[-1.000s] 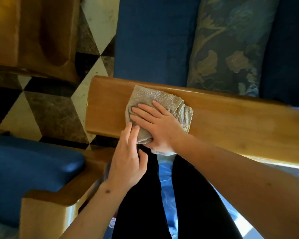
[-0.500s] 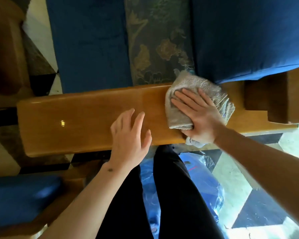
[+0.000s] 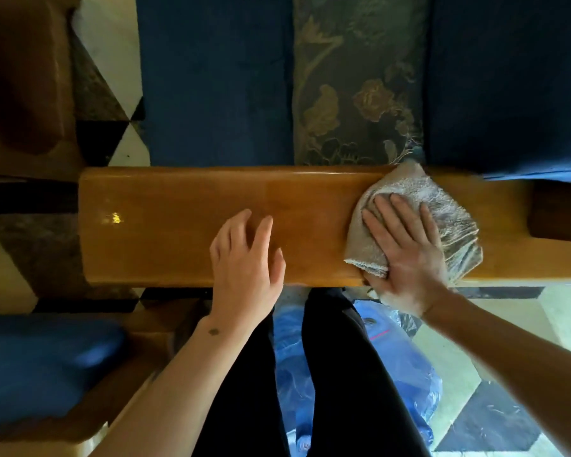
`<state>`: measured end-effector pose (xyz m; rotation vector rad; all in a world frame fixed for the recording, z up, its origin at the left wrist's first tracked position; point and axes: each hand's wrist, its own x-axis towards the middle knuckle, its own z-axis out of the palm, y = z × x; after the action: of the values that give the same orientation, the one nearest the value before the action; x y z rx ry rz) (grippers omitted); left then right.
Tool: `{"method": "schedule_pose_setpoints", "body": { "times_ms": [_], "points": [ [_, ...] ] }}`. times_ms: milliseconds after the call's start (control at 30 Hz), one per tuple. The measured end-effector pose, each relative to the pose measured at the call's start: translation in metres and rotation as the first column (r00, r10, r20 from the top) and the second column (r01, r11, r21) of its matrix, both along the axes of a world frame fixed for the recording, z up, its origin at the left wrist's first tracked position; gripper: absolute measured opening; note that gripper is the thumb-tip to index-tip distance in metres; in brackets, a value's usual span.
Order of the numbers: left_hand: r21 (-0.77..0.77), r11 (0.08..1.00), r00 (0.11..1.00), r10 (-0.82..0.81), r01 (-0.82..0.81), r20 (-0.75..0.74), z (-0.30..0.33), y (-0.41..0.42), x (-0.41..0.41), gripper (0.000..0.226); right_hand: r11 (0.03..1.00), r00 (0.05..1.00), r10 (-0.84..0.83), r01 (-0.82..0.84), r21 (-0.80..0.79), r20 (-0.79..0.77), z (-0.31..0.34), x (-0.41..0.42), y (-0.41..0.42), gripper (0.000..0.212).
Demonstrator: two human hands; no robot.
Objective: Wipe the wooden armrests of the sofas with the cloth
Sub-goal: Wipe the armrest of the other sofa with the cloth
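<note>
The folded cloth (image 3: 442,206) is pressed near the armrest (image 3: 165,225)'s right end under the right hand (image 3: 406,255)'s spread grip, the left hand (image 3: 244,268) held open over mid-armrest; the overhanging fold could be dragged off.

A floral pillow (image 3: 356,94) stands at twelve o'clock, between a blue cushion (image 3: 211,77) at eleven and a second cushion (image 3: 508,77) at one. At six a crinkled blue bag (image 3: 406,374) lies on the checked floor (image 3: 495,420). A blue seat (image 3: 30,367) shows at eight.

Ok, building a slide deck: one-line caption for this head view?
Right hand presses a grey cloth on the wooden armrest; left hand open beside it.
</note>
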<state>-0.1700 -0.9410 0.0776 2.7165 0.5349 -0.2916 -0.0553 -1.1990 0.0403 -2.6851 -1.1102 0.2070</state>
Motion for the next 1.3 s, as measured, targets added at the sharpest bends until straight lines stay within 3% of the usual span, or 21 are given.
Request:
{"method": "schedule_pose_setpoints", "body": {
  "times_ms": [200,333,400,500,567,733,833,1033,1167,1300],
  "points": [
    [-0.023,0.958,0.958,0.285,-0.285,0.011,0.005,0.093,-0.042,0.053,0.992,0.998,0.047,-0.051,-0.116,-0.034,0.000,-0.044,0.156,0.084],
    [-0.068,0.932,0.933,0.359,-0.356,0.029,0.010,0.155,-0.078,0.056,0.995,0.994,0.098,-0.099,-0.027,-0.041,0.004,-0.067,0.266,0.081],
    [-0.137,0.908,0.912,0.406,-0.396,0.061,0.010,0.172,-0.091,0.054,0.989,0.987,0.149,-0.149,0.005,-0.061,0.006,-0.076,0.315,0.083],
    [-0.360,0.772,0.791,0.598,-0.525,0.129,0.015,0.184,-0.107,0.054,0.956,0.951,0.292,-0.292,0.021,-0.099,0.007,-0.098,0.367,0.082],
    [-0.407,0.730,0.737,0.653,-0.550,0.175,0.019,0.186,-0.115,0.055,0.904,0.899,0.427,-0.424,0.050,-0.101,0.004,-0.110,0.375,0.079],
    [-0.401,0.791,0.797,0.568,-0.462,0.204,0.031,0.180,-0.124,0.058,0.678,0.666,0.735,-0.713,0.179,-0.128,0.002,-0.101,0.354,0.071],
    [-0.463,0.798,0.837,0.514,-0.386,0.188,0.033,0.163,-0.122,0.060,0.594,0.575,0.805,-0.779,0.204,-0.149,0.004,-0.082,0.328,0.069],
    [-0.467,0.836,0.913,0.387,-0.287,0.132,0.029,0.107,-0.104,0.065,0.720,0.700,0.693,-0.660,0.215,-0.174,0.006,-0.048,0.250,0.075],
    [-0.357,0.929,0.983,0.144,-0.096,0.111,0.032,0.054,-0.073,0.063,0.777,0.760,0.628,-0.606,0.169,-0.165,0.005,-0.019,0.180,0.077],
    [-0.327,0.944,0.996,-0.017,0.046,0.089,0.036,0.008,-0.039,0.060,0.829,0.819,0.555,-0.532,0.171,-0.145,0.002,0.004,0.111,0.076]
  ]
}}
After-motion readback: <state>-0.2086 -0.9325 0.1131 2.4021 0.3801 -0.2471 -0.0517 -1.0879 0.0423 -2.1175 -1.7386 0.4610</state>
